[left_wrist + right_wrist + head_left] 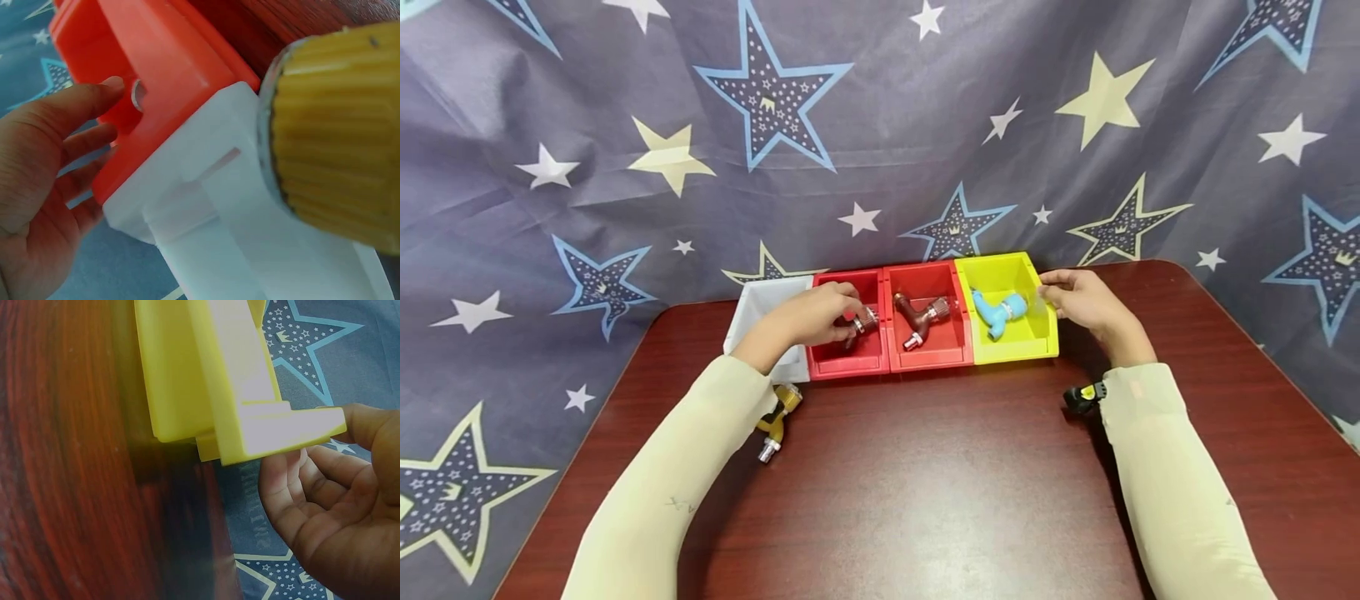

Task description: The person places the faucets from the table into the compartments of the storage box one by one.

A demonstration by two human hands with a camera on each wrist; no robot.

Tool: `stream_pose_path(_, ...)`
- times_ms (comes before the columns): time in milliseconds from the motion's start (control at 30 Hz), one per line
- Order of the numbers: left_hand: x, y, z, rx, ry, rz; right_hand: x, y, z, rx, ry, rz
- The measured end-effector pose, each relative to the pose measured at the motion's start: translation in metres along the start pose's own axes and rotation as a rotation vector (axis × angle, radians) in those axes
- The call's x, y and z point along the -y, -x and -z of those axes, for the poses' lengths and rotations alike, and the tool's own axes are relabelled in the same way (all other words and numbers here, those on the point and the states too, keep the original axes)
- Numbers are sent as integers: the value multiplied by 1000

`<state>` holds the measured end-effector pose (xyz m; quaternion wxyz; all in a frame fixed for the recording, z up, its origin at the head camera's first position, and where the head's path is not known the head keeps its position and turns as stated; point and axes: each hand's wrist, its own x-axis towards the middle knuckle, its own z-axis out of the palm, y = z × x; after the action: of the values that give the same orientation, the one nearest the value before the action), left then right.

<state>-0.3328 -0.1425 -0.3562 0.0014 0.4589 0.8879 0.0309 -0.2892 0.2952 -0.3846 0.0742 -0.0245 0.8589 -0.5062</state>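
Note:
My left hand [822,315] reaches into the left red bin [850,367], its fingers and thumb curled round a brown tap [867,320]. In the left wrist view the bin wall hides most of that tap. Another brown tap [921,318] lies in the right red bin [931,357]. The yellow bin [1015,350] holds a light-blue tap [1000,313]. My right hand [1086,300] grips the yellow bin's right side by the rim, thumb and fingers on either side of it. A yellow tap [784,408] lies by my left sleeve, partly covered.
A white bin [760,304] stands at the left end of the row, partly behind my left hand. The bins stand side by side near the back of the dark red table [925,483]. A star-patterned cloth [865,125] hangs behind it.

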Motion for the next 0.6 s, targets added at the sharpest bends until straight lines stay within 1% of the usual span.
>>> stream_pose_path(100, -3, 8, 2, -56, -24, -2, -1, -1, -1, -1, 0, 5)
stream_pose_path(200, -6, 15, 4, -93, -51, -13, -1, -1, 0, -2, -4, 14)
stream_pose_path(300, -10, 26, 6, -132, -48, -9, -2, -1, 1, -3, -14, 18)
stream_pose_path(467, -14, 50, 8, -224, -9, -9, -3, -3, -1, 1, -30, 11)
stream_pose_path(600, -13, 71, 5, -262, -19, -2, -3, -3, -1, 5, -32, 10)
